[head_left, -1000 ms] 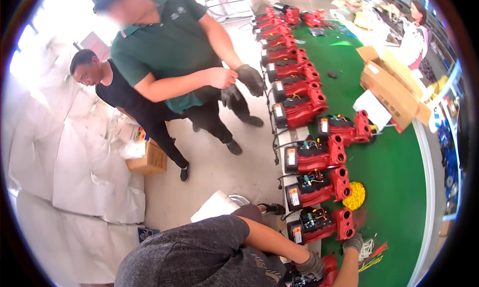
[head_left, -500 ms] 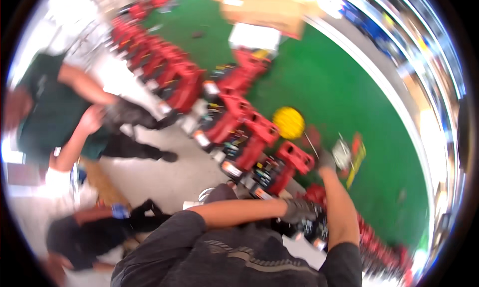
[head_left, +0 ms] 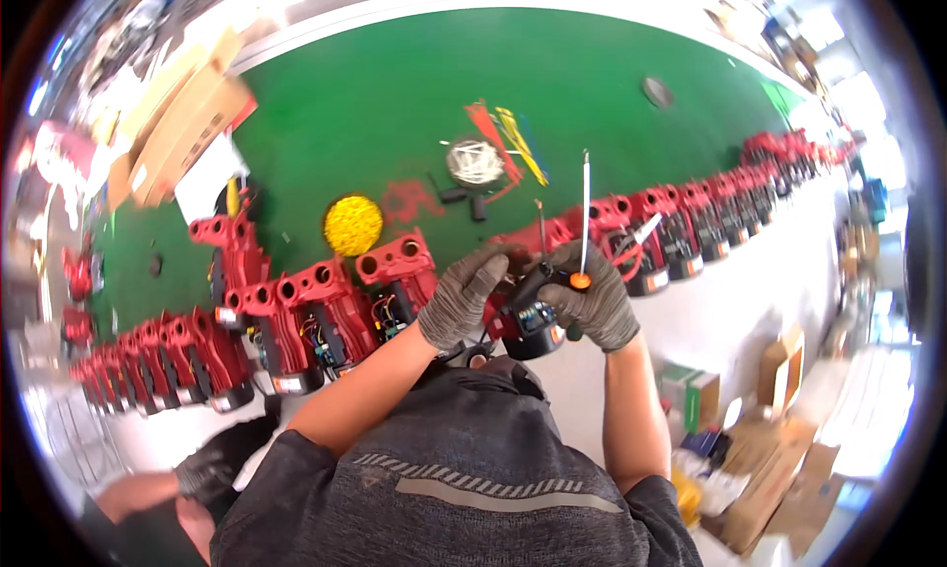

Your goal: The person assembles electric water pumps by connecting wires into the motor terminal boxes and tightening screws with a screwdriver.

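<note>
Both my hands wear grey work gloves and meet over a red housing (head_left: 498,322) with a black base and exposed blue-and-black electronics. My right hand (head_left: 600,306) is closed around a long screwdriver (head_left: 586,212), its pale shaft pointing up and away, with an orange collar at the grip. A black part (head_left: 533,283) sits between my hands, a thin dark rod rising beside it. My left hand (head_left: 461,299) curls its fingers at this part's left side; its grip is partly hidden. Red-handled scissors (head_left: 631,247) lie just right of my right hand.
Red housings (head_left: 326,316) with wiring line the green table (head_left: 592,84) on both sides. Yellow small parts fill a round container (head_left: 353,225); white pieces fill another dish (head_left: 474,163). Red and yellow strips (head_left: 518,143) lie beyond. A co-worker's gloved hand (head_left: 202,473) is lower left.
My view has turned right. My left hand has come up to meet my right at the housing. The screwdriver has moved from over the table to above the housing.
</note>
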The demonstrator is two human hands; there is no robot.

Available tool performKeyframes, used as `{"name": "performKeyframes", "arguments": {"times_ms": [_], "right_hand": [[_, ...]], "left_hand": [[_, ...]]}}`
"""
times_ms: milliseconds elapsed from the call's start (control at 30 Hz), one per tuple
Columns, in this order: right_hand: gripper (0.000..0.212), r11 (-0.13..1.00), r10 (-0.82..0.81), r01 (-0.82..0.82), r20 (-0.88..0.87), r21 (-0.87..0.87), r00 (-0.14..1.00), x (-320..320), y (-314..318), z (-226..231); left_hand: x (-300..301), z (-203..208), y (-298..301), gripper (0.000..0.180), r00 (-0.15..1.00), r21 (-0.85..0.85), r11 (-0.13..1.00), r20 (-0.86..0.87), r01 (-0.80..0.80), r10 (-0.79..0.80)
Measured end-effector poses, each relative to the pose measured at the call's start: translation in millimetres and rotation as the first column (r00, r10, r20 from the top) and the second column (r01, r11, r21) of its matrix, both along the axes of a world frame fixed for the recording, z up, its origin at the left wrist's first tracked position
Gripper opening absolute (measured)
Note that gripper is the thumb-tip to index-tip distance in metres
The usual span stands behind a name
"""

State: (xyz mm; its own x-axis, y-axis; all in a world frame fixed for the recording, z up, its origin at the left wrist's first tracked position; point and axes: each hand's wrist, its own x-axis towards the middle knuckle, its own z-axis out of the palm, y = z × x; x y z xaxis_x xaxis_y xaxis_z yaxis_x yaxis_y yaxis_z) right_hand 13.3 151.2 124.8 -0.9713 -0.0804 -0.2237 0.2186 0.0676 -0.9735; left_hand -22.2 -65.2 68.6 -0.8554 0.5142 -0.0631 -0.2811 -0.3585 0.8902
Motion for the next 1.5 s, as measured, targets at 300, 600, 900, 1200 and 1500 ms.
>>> {"name": "performKeyframes", "arguments": {"times_ms": [300,600,900,1200,1500], "right_hand": [[0.049,0.934,-0.286,0.318,-0.195,0.162,0.938,105,11,-32],[0.066,0.851,-0.498,0.521,-0.212,0.066,0.841,121,-5,-66],[0.039,0.892,-0.422,0.441,-0.164,0.102,0.892,124,9,-54],[0.032,0.951,-0.304,0.294,-0.134,-0.092,0.943,115,13,-77],[0.030,0.974,-0.157,0.142,-0.075,-0.174,0.985,91,21,-88]], "left_hand": [[23,-5,64,0.035,0.831,-0.356,0.861,-0.294,0.363,-0.472],[35,-21,75,0.029,0.827,-0.389,0.888,-0.395,0.244,-0.400],[37,3,73,0.022,0.673,-0.570,0.755,-0.421,0.325,-0.608],[44,-20,46,0.011,0.731,-0.601,0.762,-0.405,0.240,-0.549],[56,-28,32,0.019,0.826,-0.601,0.795,-0.403,0.085,-0.394]]}}
